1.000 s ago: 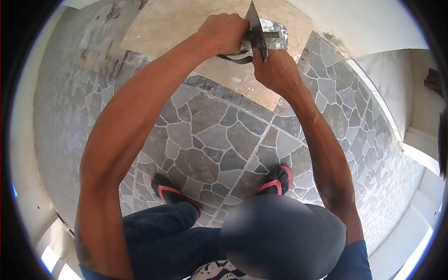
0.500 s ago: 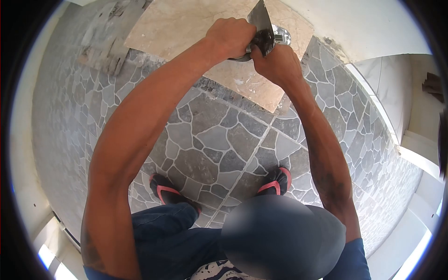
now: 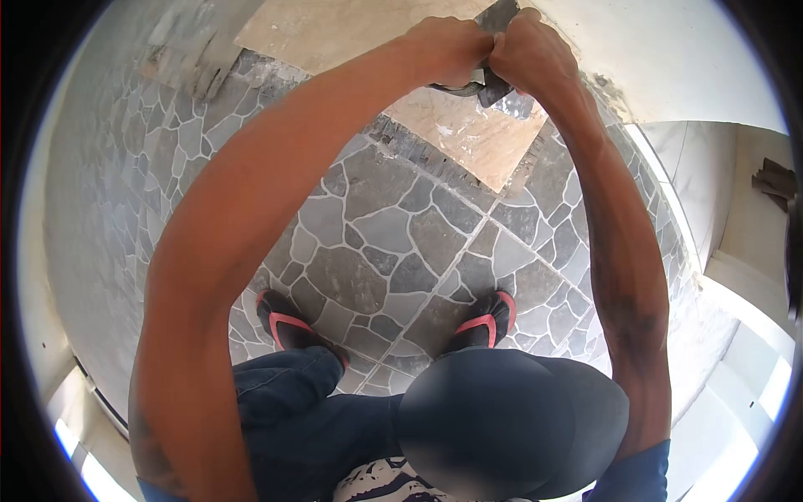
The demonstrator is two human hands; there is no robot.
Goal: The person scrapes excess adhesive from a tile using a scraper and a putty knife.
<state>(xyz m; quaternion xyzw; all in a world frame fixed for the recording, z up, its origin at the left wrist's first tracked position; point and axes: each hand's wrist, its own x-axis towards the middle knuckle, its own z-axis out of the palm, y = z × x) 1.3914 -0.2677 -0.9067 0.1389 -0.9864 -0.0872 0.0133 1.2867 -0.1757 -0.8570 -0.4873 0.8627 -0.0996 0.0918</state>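
We are looking straight down at a grey stone-pattern floor (image 3: 376, 243) that is filling most of the view, its pale grout lines running between irregular dark pieces. A white wall (image 3: 669, 58) is curving around the far right side of it. At the far end, a beige tile (image 3: 477, 138) is lying on the floor with its near corner pointing toward our feet, and pale smears are showing on its face. A strip of rough dark mortar is running along its near edge.

Our two bare arms are stretching forward over the floor and meeting above the beige tile. Below them, blue jeans (image 3: 293, 402) are showing. We are standing on the grey floor in dark sandals with red straps, the left sandal (image 3: 284, 326) and the right sandal (image 3: 485, 322) set apart.

Our left hand (image 3: 447, 50) is clenching into a fist and pressing knuckle to knuckle against our right hand (image 3: 535, 54). A dark curved edge is showing just beneath the left fist, but we cannot tell what it is gripping. Our right hand is closing tightly around the trowel (image 3: 500, 15). Its grey blade is rising between the two hands toward the top of the view, directly over the far part of the beige tile.
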